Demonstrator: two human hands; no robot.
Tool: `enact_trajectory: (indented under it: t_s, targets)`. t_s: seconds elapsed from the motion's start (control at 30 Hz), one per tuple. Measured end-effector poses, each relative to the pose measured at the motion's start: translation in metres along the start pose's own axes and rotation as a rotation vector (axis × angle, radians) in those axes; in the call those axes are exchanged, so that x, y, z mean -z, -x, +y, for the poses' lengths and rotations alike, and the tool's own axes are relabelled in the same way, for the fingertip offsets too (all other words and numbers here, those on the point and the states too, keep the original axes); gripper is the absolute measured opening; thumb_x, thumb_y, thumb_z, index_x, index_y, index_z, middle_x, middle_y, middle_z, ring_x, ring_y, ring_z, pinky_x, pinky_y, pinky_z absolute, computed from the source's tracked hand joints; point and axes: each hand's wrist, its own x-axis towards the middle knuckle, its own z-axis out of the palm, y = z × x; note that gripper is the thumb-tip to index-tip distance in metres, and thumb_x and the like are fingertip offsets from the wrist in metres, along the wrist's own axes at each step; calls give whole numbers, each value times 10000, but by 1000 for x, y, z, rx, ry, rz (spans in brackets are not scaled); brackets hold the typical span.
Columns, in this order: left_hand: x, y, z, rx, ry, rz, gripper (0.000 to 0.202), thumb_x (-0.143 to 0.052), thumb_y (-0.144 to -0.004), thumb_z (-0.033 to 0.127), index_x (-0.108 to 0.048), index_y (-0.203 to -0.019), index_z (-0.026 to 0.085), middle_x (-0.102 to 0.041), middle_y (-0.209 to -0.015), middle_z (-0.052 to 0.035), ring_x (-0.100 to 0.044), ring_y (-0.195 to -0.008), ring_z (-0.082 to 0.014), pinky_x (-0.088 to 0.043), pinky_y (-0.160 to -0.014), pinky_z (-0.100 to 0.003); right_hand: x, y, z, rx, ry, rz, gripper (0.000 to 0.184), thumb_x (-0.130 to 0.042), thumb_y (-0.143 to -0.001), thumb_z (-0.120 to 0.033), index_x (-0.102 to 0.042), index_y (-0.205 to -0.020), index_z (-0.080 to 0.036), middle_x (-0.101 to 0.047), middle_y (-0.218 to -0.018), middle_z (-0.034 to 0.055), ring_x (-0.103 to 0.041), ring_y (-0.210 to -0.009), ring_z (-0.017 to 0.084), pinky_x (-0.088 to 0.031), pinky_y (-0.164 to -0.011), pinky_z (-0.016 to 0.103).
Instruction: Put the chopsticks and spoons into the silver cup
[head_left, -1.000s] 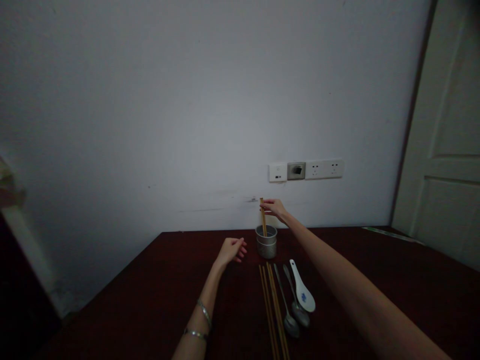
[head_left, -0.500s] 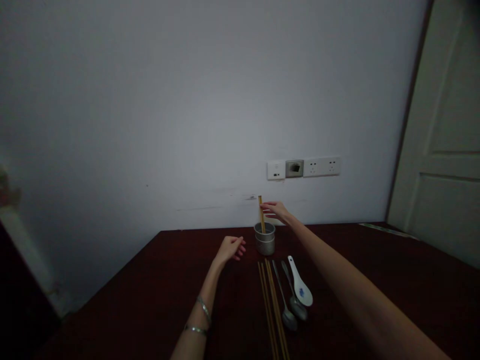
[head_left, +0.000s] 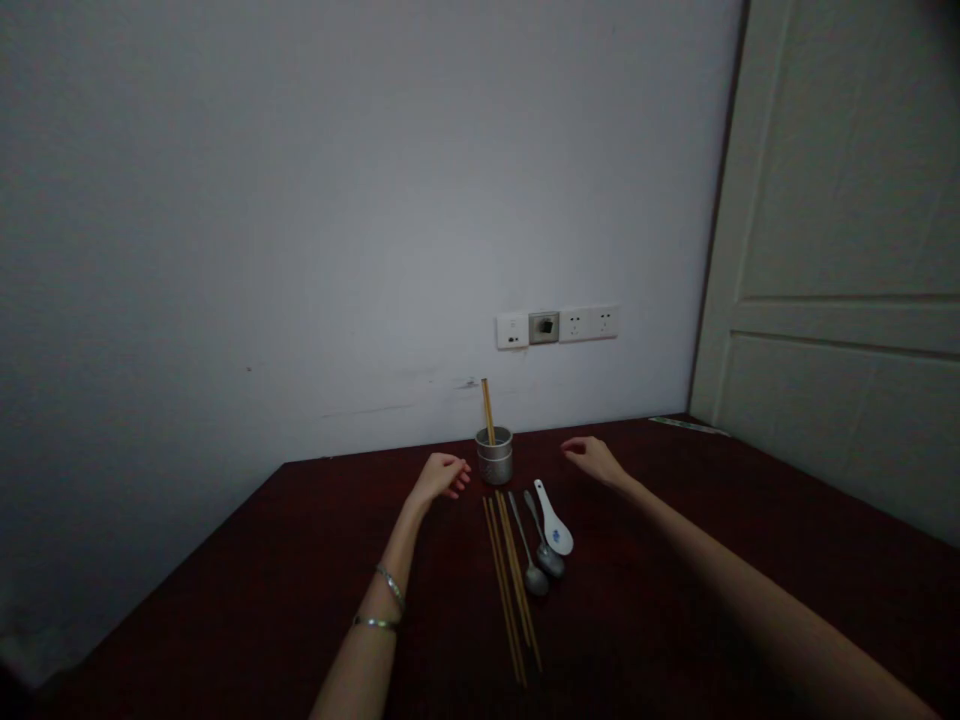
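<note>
A grey metal cup (head_left: 495, 466) stands near the wall with a pair of chopsticks (head_left: 488, 412) leaning upright in it. My left hand (head_left: 441, 476) hovers just left of the cup, holding nothing, its fingers loosely bent and apart. To the cup's right, my right hand (head_left: 594, 460) is empty, its fingers loosely extended towards the cup without touching it. In front of the cup lie several loose chopsticks (head_left: 510, 585) side by side. Beside them are a long-handled metal spoon (head_left: 535, 581), another metal spoon (head_left: 550, 561) and a white ceramic spoon (head_left: 556, 535) with a blue mark.
Everything stands on a dark red table (head_left: 637, 620). A pale wall (head_left: 337, 220) rises behind it, with a row of sockets (head_left: 574, 325). At the right is a panelled door (head_left: 840, 240). A thin strip (head_left: 686, 426) lies by the table's far right edge.
My right hand has let go of the chopsticks, which now stand in the cup, and has moved right and down. The view has turned right. My left hand stays beside the cup.
</note>
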Motion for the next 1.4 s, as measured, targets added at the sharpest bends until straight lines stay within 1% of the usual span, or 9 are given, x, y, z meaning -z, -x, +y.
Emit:
enact_trajectory:
  t_s: [0.13,0.3,0.47,0.6,0.7,0.83,0.97,1.17,1.4]
  targets:
    - [-1,1,3,115,-106,-66,252,-447,-770,318,-565,-695,109,-606,-631,-45,-508,-450,-72,-425,-433,-185,17,41,18,146,333,-19,302,-515,-688,-180,-637,-959,-127,-635,-993,102,-572,-942,207,-392,-876,297]
    - [8,4,-2,250,-264,-151,281,-502,-732,355,-564,-621,104,-582,-527,-33,-495,-394,-80,-407,-418,-191,10,80,37,173,406,2,451,-469,-760,-288,-490,-1176,-116,-550,-1151,116,-505,-1061,205,-352,-929,299]
    - [17,4,-4,264,-344,-197,270,-536,-700,365,-567,-607,114,-585,-517,-30,-504,-394,-88,-411,-430,-202,0,93,49,199,459,31,475,-466,-770,-325,-467,-1200,-123,-527,-1178,124,-481,-1091,217,-331,-948,315]
    - [18,9,4,244,-397,-170,250,-557,-682,341,-553,-583,112,-593,-526,-40,-508,-396,-90,-417,-446,-213,3,91,50,196,486,22,460,-463,-770,-312,-482,-1184,-111,-538,-1163,130,-489,-1081,217,-342,-934,312]
    - [9,19,14,224,-428,-167,251,-549,-685,325,-533,-549,115,-582,-502,-38,-498,-388,-90,-410,-437,-210,4,90,49,185,483,17,448,-467,-767,-315,-500,-1167,-116,-551,-1144,126,-496,-1068,222,-348,-926,315]
    - [-12,32,21,229,-467,-262,244,-555,-680,319,-539,-549,115,-574,-480,-35,-487,-376,-90,-407,-423,-207,4,91,49,201,481,17,429,-463,-767,-311,-523,-1144,-116,-557,-1134,129,-497,-1060,232,-348,-924,324]
    - [-28,34,14,252,-474,-327,240,-535,-698,305,-547,-552,115,-573,-471,-41,-494,-375,-100,-427,-431,-230,4,90,51,187,465,4,422,-474,-755,-294,-536,-1131,-112,-561,-1130,128,-499,-1059,236,-347,-928,326]
    - [-47,34,3,306,-569,-328,278,-532,-707,338,-530,-531,123,-547,-413,-57,-513,-371,-126,-454,-434,-259,4,86,56,169,416,4,429,-474,-749,-297,-534,-1130,-110,-564,-1128,124,-503,-1058,233,-350,-925,333]
    - [-62,37,2,329,-599,-317,189,-516,-709,249,-529,-578,114,-515,-381,-44,-510,-358,-138,-462,-429,-283,4,85,58,186,412,4,450,-452,-761,-337,-532,-1133,-97,-567,-1121,137,-513,-1046,234,-357,-913,328]
